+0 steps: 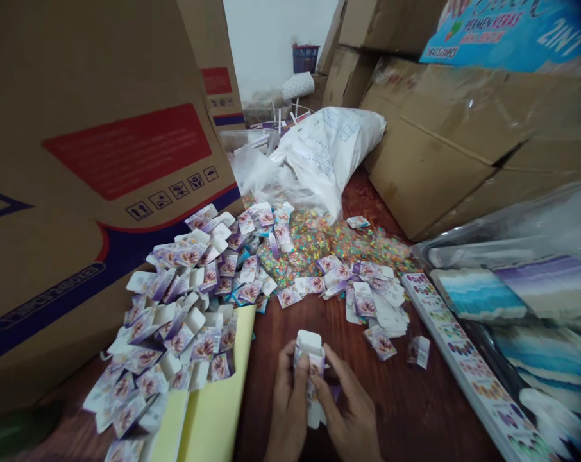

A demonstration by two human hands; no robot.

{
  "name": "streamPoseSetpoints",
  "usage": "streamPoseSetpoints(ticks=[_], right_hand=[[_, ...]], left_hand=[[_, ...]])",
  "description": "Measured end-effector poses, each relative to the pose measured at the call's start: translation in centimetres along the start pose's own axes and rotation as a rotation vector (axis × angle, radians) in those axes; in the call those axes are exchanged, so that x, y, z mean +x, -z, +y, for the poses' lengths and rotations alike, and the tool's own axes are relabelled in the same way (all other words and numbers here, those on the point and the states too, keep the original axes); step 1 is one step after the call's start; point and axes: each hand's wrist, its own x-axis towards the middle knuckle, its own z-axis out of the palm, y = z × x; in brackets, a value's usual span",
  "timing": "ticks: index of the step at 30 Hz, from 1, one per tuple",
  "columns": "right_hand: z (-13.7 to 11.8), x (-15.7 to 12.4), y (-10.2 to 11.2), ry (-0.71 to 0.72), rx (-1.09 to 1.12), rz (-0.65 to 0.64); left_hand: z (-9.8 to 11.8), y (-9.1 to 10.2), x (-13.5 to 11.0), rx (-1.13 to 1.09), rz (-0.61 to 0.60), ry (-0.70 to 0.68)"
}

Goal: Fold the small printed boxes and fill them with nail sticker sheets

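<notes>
Close to me, low in the middle of the view, a small white-and-purple carton (310, 344) stands with its top flap up. My left hand (289, 404) grips its left side, thumb across the front. Closed on the right side and lower part is my right hand (349, 404). Beyond the hands lie small packets with bright multicoloured pieces (314, 244), spread in a heap. To the left is a big pile of similar small cartons (194, 327), several with open flaps. More cartons, partly flat, form a smaller stack (379, 298) at right.
A large cardboard box (102, 83) walls off the left. A yellow board (218, 391) lies under part of the carton pile. Behind the packets rests a white sack (329, 147). Stacked boxes (439, 141) and a long printed strip (463, 359) border the right side.
</notes>
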Motion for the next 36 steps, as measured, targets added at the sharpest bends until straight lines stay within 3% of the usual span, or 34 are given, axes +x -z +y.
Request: streamPoseSetpoints(ticks=[3,8,11,13,17,19,22,24,27,33,36], right_hand=[[-0.7,0.5,-0.4,-0.094,0.098,-0.027],[-1.4,2.1,-0.6,-0.341,0.304,-0.155],[-0.9,2.6,-0.3,-0.275,0.297,-0.185],[-0.3,2.6,-0.1,-0.197,0.245,-0.085],[0.6,2.3,0.0,-0.225,0.159,0.226],[0.5,2.4,0.0,-0.135,0.13,0.234],[-0.4,2.8,0.1,0.069,0.121,0.137],[-1.1,3.1,0.0,0.074,0.143,0.086],[-1.7,3.3,-0.3,-0.128,0.2,0.057],[-1.4,3.8,-0.4,-0.536,0.324,0.134],[-1.3,4.0,0.0,-0.522,0.332,0.086]], left_hand=[[-0.1,0.3,0.5,0.083,0.084,-0.14],[0.1,0.9,0.5,0.305,0.032,-0.148],[0.0,1.2,0.2,0.446,-0.007,-0.195],[-0.5,1.5,0.2,0.596,-0.003,-0.359],[-1.8,2.2,1.1,1.015,0.064,-0.831],[-2.1,2.6,1.8,1.183,0.101,-0.979],[-1.8,3.1,2.6,1.284,0.136,-1.179],[-1.4,3.4,2.8,1.289,0.154,-1.259],[-1.6,3.5,2.7,1.298,0.189,-1.26],[-2.9,3.2,2.4,1.282,0.152,-1.156],[-2.6,3.3,2.5,1.312,0.123,-1.182]])
